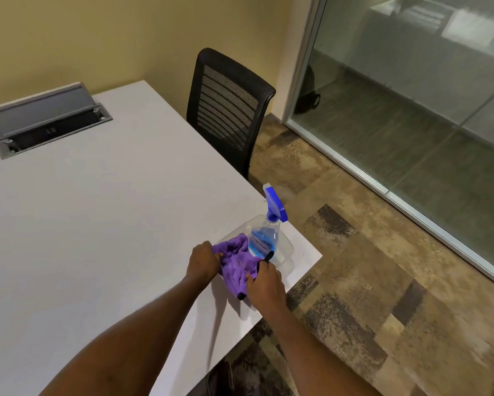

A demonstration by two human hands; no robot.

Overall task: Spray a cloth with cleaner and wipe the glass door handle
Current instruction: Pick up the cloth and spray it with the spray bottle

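While the open cable box [49,121] sits far off on the white table [97,224], the left hand [201,260] pinches one edge of the purple cloth [237,262] and the right hand [264,284] grips the other, likely spreading it for spraying. Just behind the cloth stands the spray bottle [271,238], untouched. A mesh chair [228,110] crowds the way to the glass wall [411,95]; no door handle shows.

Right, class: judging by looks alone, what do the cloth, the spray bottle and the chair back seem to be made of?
Cloth: soft purple fabric, probably microfibre; it bunches and folds in both hands.
Spray bottle: clear glossy plastic, the blue liquid showing through; the blue trigger head looks like opaque plastic.
Chair back: black mesh in a matt frame; the wall shows through the weave.
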